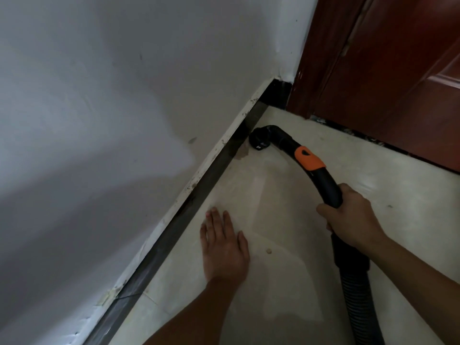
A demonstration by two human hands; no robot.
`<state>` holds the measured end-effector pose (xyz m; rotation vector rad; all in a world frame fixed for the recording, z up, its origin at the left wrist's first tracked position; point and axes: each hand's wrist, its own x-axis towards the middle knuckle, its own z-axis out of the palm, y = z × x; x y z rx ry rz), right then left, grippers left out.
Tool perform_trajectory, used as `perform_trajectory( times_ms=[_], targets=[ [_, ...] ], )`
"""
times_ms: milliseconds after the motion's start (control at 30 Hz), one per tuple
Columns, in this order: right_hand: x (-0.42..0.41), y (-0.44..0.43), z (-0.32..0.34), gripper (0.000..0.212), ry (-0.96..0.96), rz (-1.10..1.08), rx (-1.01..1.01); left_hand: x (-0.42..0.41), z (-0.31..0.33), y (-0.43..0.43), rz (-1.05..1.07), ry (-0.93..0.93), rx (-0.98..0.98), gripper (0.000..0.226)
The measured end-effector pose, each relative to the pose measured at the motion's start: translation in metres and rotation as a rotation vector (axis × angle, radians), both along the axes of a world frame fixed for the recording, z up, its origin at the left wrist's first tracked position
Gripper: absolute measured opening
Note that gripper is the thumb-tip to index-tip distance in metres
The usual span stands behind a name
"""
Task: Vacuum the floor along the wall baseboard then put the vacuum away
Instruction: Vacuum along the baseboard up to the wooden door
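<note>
My right hand [353,220] is wrapped around the lower end of the curved black vacuum tube [323,180], fingers curled right round it, just above where the ribbed hose [356,295] joins. My left hand [224,245] lies flat on the floor [293,282] with the fingers straight and slightly spread, holding nothing, near the dark baseboard [196,195]. The nozzle [258,141] sits low at the floor close to the baseboard, near the corner where the wall [112,95] meets the brown door [385,83].

The tube looks like rigid plastic, so I judge it will steer as one stiff piece: a small turn of my wrist should swing the nozzle a good deal. The smooth black part could slip in a damp palm; the orange collar [310,158] further up looks like a better second hold if I want finer control. The hose is soft and springy, and I expect it to drag and tug back at the tube, so I would not pull on it. The whole end seems light enough for one hand. A pale crumb [268,251] lies on the floor between my hands, not yet picked up.
</note>
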<state>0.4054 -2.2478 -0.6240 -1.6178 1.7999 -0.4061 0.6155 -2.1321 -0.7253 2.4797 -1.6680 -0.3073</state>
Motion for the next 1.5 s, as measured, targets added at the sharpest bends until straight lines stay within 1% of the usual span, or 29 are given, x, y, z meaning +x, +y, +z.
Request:
perform_trajectory(
  times_ms=[100,267,467,633,800,933,1067,1200,1367,1500],
  targets=[
    [-0.005,0.007,-0.003,0.022,0.007,-0.006,0.012,0.0,-0.001,-0.002,-0.001,-0.004,-0.001,0.066],
    [0.008,-0.005,0.002,0.021,-0.023,0.014,0.006,0.0,-0.001,-0.001,-0.011,-0.002,0.009,0.064],
    [-0.001,0.01,-0.001,0.021,0.01,0.023,0.002,0.0,-0.002,-0.003,-0.001,-0.006,-0.007,0.065],
    [0.001,0.003,0.004,0.02,-0.04,0.004,0.018,0.0,-0.003,-0.001,-0.003,-0.007,0.0,0.065],
    [-0.005,0.015,-0.001,0.019,-0.006,0.017,0.024,0.0,-0.003,-0.002,-0.007,-0.012,0.006,0.065],
    [0.001,0.006,0.003,0.017,-0.049,0.021,0.024,0.0,0.001,0.0,-0.002,0.005,0.0,0.064],
    [-0.007,0.015,0.002,0.02,-0.047,0.045,0.046,0.001,0.0,-0.001,-0.005,-0.009,0.009,0.064],
    [0.0,0.008,0.003,0.018,-0.079,0.033,0.041,-0.001,0.0,-0.001,-0.004,-0.005,0.003,0.064],
    [-0.008,0.016,0.002,0.019,-0.072,0.061,0.055,0.0,-0.004,-0.001,0.003,-0.01,0.005,0.065],
    [-0.005,0.008,0.004,0.018,-0.084,0.042,0.044,0.0,-0.005,-0.001,-0.001,-0.015,0.006,0.065]
  ],
)
